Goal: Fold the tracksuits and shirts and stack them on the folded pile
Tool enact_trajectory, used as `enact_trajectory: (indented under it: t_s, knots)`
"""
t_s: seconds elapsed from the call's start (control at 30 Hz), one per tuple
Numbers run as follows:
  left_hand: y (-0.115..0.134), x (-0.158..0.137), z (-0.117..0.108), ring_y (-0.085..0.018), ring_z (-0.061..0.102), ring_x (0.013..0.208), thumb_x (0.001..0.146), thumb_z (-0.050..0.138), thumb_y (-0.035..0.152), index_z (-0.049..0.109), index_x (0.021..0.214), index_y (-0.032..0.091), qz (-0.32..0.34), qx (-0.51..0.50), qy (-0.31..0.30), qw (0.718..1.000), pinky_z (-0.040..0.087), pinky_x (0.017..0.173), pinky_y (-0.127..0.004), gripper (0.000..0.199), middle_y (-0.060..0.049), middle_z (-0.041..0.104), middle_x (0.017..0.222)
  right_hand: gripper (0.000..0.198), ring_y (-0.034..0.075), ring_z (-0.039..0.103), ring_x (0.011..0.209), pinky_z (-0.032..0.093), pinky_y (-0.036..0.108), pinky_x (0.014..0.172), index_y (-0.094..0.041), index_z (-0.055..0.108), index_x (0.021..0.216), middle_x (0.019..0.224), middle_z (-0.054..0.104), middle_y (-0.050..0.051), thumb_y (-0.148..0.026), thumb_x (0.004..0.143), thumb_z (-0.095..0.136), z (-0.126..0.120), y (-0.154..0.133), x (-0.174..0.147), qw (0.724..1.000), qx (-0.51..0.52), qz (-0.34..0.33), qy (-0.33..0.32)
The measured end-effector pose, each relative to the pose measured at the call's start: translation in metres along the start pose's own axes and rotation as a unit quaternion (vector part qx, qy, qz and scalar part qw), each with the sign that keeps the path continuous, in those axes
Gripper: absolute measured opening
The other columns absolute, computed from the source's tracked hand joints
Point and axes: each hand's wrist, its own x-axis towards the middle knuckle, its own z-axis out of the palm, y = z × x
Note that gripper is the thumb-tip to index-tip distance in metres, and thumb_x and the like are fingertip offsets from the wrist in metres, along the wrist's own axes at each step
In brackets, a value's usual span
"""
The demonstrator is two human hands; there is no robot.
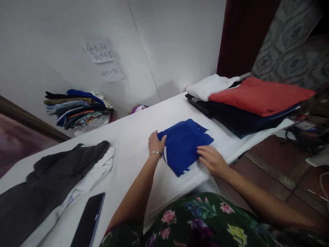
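Note:
A folded blue garment [183, 145] with white trim lies on the white table in front of me. At its left edge rests my left hand [156, 144], with a bracelet on the wrist; the thumb touches the cloth and stands apart from the fingers. My right hand [212, 159] reaches the garment's right edge, its fingers stretched out and the fingertips touching the cloth. I see no cloth gripped in either hand.
Stacked clothes, a red garment [259, 96] and a white one [210, 85] on top, lie right. A dark grey garment [56, 181] and a phone [88, 219] are left. Beyond the white table [131, 144] stands a clothes pile [79, 108] near the wall.

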Motion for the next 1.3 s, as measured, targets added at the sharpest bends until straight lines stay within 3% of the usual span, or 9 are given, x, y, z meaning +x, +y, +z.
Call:
enact_trajectory:
  t_s: [0.13,0.27,0.37,0.57,0.7,0.8,1.0,1.17,1.3]
  knots:
    - [0.046,-0.064,-0.003,-0.025,0.049,0.112,0.081,0.057,0.050,0.054,0.119,0.019,0.230,0.006,-0.081,0.970,0.039,0.096,-0.041,0.049,-0.010,0.058,0.120,0.044,0.019,0.063,0.082,0.055,0.032,0.062,-0.022,0.054,0.122,0.108,0.062,0.009,-0.040,0.083,0.057,-0.018,0.043,-0.010,0.945,0.088,0.309,0.067]
    - [0.074,-0.102,0.009,-0.027,0.048,0.110,0.075,0.064,0.051,0.047,0.127,0.022,0.291,0.077,-0.173,0.938,0.041,0.088,-0.042,0.062,-0.010,0.052,0.125,0.077,0.017,0.063,0.066,0.050,0.025,0.043,-0.018,0.031,0.141,0.092,0.064,0.007,-0.045,0.076,0.063,-0.016,0.053,0.003,0.864,0.239,0.444,-0.009]
    - [0.079,-0.098,0.018,-0.028,0.049,0.108,0.079,0.062,0.043,0.046,0.126,0.021,0.253,0.125,-0.208,0.936,0.042,0.087,-0.041,0.055,-0.012,0.053,0.119,0.084,0.015,0.059,0.055,0.047,0.025,0.041,-0.015,0.029,0.142,0.078,0.063,0.003,-0.043,0.073,0.066,-0.009,0.052,0.023,0.859,0.242,0.451,-0.005]
    - [0.075,-0.083,0.018,-0.021,0.054,0.102,0.082,0.056,0.027,0.054,0.109,0.022,0.159,0.089,-0.224,0.957,0.044,0.080,-0.030,0.028,-0.007,0.057,0.108,0.064,0.011,0.055,0.054,0.045,0.023,0.044,-0.020,0.050,0.124,0.080,0.061,0.000,-0.036,0.066,0.070,-0.003,0.060,0.058,0.885,0.297,0.359,0.030]
    - [0.069,-0.083,0.020,-0.019,0.058,0.092,0.083,0.054,0.029,0.058,0.097,0.022,0.110,0.042,-0.212,0.970,0.043,0.074,-0.028,0.016,-0.004,0.062,0.098,0.049,0.011,0.053,0.051,0.036,0.019,0.037,-0.019,0.057,0.112,0.068,0.058,-0.002,-0.042,0.071,0.065,-0.007,0.065,0.059,0.884,0.260,0.388,-0.028]
    - [0.066,-0.082,0.022,-0.018,0.059,0.086,0.082,0.056,0.029,0.058,0.090,0.022,0.096,0.020,-0.208,0.973,0.042,0.071,-0.027,0.011,-0.002,0.062,0.093,0.038,0.010,0.051,0.051,0.036,0.019,0.039,-0.019,0.063,0.102,0.064,0.058,-0.002,-0.046,0.077,0.058,-0.013,0.068,0.051,0.898,0.211,0.385,-0.008]
    - [0.067,-0.081,0.023,-0.017,0.059,0.085,0.084,0.055,0.039,0.059,0.086,0.023,0.093,-0.002,-0.206,0.974,0.042,0.070,-0.026,0.016,-0.002,0.063,0.088,0.041,0.012,0.053,0.047,0.035,0.019,0.035,-0.019,0.060,0.106,0.060,0.057,-0.003,-0.045,0.074,0.062,-0.014,0.068,0.055,0.888,0.245,0.388,-0.014]
    - [0.069,-0.085,0.022,-0.016,0.059,0.090,0.088,0.049,0.034,0.057,0.092,0.023,0.090,0.010,-0.191,0.977,0.043,0.074,-0.026,0.015,-0.003,0.062,0.096,0.032,0.013,0.059,0.056,0.052,0.026,0.051,-0.019,0.057,0.093,0.069,0.061,-0.002,-0.039,0.070,0.066,-0.002,0.071,0.074,0.872,0.345,0.347,0.029]
    - [0.074,-0.090,0.021,-0.021,0.055,0.099,0.084,0.054,0.044,0.053,0.115,0.023,0.132,0.075,-0.213,0.965,0.044,0.077,-0.029,0.037,-0.007,0.056,0.110,0.022,0.012,0.055,0.047,0.051,0.027,0.047,-0.019,0.057,0.092,0.059,0.056,-0.005,-0.030,0.073,0.062,0.010,0.082,0.074,0.872,0.252,0.419,-0.023]
